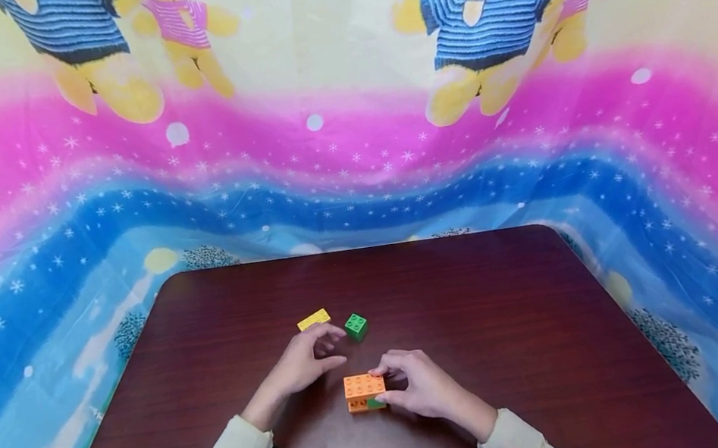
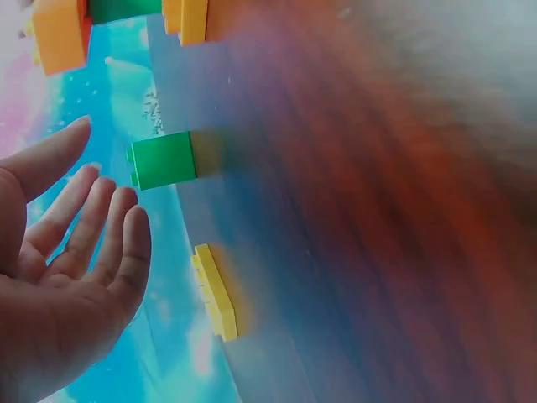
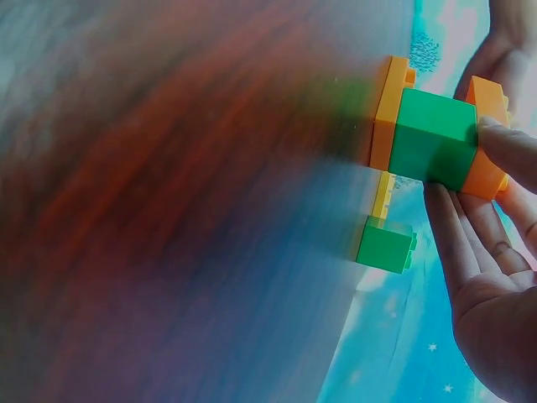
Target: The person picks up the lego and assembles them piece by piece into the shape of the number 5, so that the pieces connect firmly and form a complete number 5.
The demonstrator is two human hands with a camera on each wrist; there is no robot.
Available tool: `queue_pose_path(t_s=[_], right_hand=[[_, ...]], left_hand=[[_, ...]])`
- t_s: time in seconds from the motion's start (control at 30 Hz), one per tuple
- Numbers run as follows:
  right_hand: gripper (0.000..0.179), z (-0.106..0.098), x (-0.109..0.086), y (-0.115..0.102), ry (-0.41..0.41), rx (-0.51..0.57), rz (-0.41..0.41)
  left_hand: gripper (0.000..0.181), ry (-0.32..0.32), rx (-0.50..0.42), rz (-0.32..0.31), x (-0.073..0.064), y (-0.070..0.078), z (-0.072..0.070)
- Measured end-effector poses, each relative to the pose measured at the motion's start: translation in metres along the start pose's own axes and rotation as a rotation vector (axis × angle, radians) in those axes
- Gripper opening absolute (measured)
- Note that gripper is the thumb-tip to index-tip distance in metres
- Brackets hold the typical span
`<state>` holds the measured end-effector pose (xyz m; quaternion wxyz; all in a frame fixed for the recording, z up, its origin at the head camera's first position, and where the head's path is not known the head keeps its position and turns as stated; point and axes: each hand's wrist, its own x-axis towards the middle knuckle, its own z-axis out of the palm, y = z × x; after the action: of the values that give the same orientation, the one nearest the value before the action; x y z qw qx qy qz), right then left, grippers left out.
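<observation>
two oblong orange plastic bricks (image 1: 357, 387) sandwiching a green plastic block (image 3: 432, 138) are pinched by the right hand (image 1: 423, 383), probably for steadiness, while the left hand (image 1: 299, 362), loosely uncurled and empty, hovers by a green plastic cube (image 1: 356, 326).

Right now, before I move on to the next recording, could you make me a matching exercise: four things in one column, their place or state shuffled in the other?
Column one
1. yellow brick
2. loose green block
3. left grip
4. right grip

Column two
A. holding the orange-and-green stack
B. farthest left of the bricks in the head view
C. empty, with relaxed fingers
D. just right of the yellow brick in the head view

Right pairs: 1-B, 2-D, 3-C, 4-A
</observation>
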<state>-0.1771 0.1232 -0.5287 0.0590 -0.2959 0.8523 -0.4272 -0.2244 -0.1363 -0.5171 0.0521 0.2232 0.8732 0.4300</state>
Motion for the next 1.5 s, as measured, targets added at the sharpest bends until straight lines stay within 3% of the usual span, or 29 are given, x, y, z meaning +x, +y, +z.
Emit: queue_pose_path(t_s=[0.23,0.57,1.0,1.5], right_hand=[[0.027,0.001,0.0,0.001,0.0,0.004,0.005],[0.027,0.0,0.001,0.001,-0.009,-0.02,0.007],[0.027,-0.002,0.0,-0.001,-0.007,-0.01,-0.005],[0.027,-0.003,0.0,-0.002,-0.019,-0.007,0.014]], left_hand=[[0.045,0.084,-0.022,-0.042,0.028,-0.004,0.009],[0.057,0.069,-0.082,-0.126,0.054,-0.012,0.018],[0.042,0.032,-0.053,-0.145,0.063,-0.01,0.027],[0.04,0.028,-0.042,-0.139,0.061,-0.01,0.025]])
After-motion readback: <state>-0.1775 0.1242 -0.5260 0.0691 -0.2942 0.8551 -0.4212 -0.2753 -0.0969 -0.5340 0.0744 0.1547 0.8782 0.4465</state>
